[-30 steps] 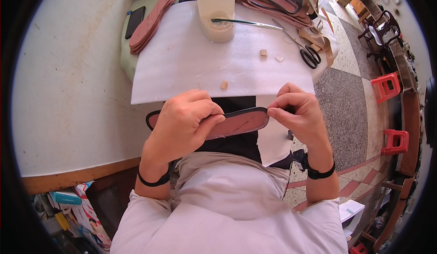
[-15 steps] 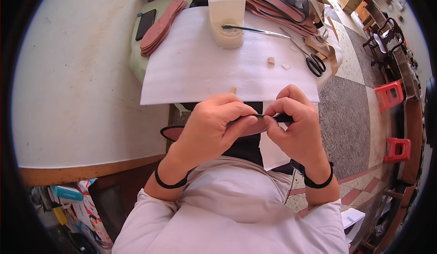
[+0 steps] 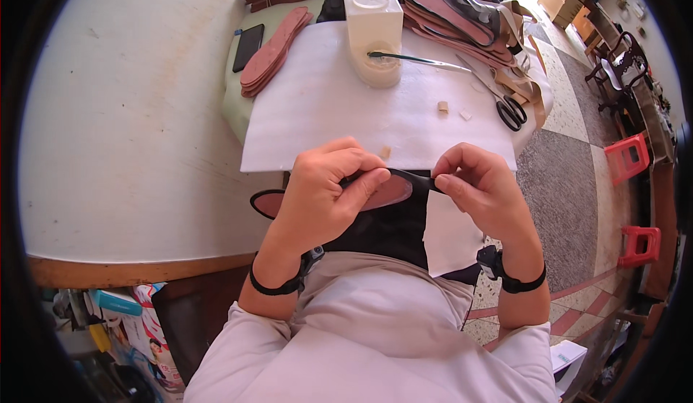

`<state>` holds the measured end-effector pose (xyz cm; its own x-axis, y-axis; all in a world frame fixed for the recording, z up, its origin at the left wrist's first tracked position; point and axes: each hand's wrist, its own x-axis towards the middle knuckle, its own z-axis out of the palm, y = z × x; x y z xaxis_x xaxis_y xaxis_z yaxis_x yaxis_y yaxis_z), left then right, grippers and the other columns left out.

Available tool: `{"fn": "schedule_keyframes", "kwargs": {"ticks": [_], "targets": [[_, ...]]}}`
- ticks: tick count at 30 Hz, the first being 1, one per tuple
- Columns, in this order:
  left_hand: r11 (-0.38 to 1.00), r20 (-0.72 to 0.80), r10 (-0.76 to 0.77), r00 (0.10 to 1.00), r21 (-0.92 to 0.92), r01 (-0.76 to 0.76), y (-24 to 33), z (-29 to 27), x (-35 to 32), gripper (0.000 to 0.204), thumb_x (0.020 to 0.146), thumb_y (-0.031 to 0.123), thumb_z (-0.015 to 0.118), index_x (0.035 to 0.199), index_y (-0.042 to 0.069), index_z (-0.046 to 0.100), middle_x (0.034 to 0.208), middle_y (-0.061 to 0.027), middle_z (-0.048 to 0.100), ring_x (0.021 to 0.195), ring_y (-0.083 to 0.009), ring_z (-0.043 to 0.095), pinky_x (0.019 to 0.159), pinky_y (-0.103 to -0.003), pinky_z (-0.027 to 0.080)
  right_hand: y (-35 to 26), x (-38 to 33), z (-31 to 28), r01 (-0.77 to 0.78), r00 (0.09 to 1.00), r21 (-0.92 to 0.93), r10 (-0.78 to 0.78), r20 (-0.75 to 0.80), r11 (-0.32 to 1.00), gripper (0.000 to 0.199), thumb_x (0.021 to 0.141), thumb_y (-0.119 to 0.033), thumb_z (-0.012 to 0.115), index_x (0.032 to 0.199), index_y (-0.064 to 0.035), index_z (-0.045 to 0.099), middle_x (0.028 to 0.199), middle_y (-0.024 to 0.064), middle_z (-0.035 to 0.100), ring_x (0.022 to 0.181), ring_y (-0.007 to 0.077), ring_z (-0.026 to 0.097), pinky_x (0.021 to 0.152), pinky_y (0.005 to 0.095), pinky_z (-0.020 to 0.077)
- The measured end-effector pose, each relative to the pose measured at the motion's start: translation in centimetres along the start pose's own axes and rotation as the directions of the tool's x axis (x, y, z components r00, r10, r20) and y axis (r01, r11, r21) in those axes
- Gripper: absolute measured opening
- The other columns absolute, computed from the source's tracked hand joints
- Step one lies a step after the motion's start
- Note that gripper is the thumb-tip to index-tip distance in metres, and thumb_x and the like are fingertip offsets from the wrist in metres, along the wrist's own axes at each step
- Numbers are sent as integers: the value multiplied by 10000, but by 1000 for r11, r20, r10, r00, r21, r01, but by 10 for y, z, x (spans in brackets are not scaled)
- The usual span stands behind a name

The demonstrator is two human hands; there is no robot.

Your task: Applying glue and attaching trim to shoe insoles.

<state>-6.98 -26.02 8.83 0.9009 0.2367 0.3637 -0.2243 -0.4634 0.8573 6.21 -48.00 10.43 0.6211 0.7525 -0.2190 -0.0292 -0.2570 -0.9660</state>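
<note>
The left hand [image 3: 328,186] holds a pink insole [image 3: 390,192] with its fingers pinched, over the dark lap [image 3: 379,237]. At the insole's three o'clock, the right hand [image 3: 482,186] pinches a black strip [image 3: 424,183]. A plastic jug [image 3: 374,27] is at twelve o'clock and black-handled scissors [image 3: 511,113] are at two.

Shirt [image 3: 375,345] pale, approx. off-white, creased, w/ short slvs [image 3: 242,331]. Blk cloth [image 3: 375,233] across lap. L hand [image 3: 325,186] & R hand [image 3: 485,186] bare; ea. wrist w/ blk band [image 3: 525,285] + sm. dk device [image 3: 489,260].
</note>
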Motion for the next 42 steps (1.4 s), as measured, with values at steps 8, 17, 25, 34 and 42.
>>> {"fn": "schedule_keyframes", "kwargs": {"ticks": [8, 17, 25, 34, 42], "targets": [[1000, -30, 9, 1000, 28, -8, 5, -10, 5, 42, 871, -43, 763, 913, -41, 763, 791, -76, 671, 679, -126, 574, 603, -275, 443, 6, 1, 8, 176, 983, 122, -169, -66, 977, 49, 970, 39, 678, 1013, 17, 670, 862, 2, 667, 774, 52, 616, 681, 197, 483], [999, -196, -38, 980, -35, 32, 15, -7, 11, 21, 893, -25, 760, 907, -40, 757, 795, -56, 658, 717, -115, 580, 648, -259, 446, 15, -1, 32, 305, 937, 240, -246, -248, 921, 58, 961, 33, 727, 1018, 31, 722, 872, 28, 711, 772, 58, 624, 684, 197, 480], [995, -330, 56, 942, -59, -79, 9, 0, 18, 44, 906, 14, 762, 906, -31, 764, 773, -77, 662, 655, -143, 600, 595, -284, 467, 15, 1, 48, 382, 894, 258, -284, -346, 887, 68, 957, 19, 748, 1019, 40, 734, 900, 39, 728, 774, 58, 636, 690, 189, 490], [982, -394, -7, 919, -174, -68, 10, 16, 16, 61, 934, 39, 763, 917, -20, 763, 791, -56, 642, 673, -128, 589, 592, -282, 460, 19, 3, 65, 457, 846, 302, -304, -439, 837, 58, 959, 38, 740, 1016, 35, 734, 901, 35, 727, 778, 61, 652, 702, 185, 502], [979, -389, 18, 921, -182, -96, 15, 30, 13, 64, 961, 44, 735, 948, -15, 755, 814, -42, 657, 714, -107, 612, 615, -262, 481, 12, 6, 69, 476, 784, 215, -300, -544, 853, 59, 965, 29, 722, 1020, 39, 704, 882, 8, 695, 775, 37, 617, 692, 176, 488]]}}
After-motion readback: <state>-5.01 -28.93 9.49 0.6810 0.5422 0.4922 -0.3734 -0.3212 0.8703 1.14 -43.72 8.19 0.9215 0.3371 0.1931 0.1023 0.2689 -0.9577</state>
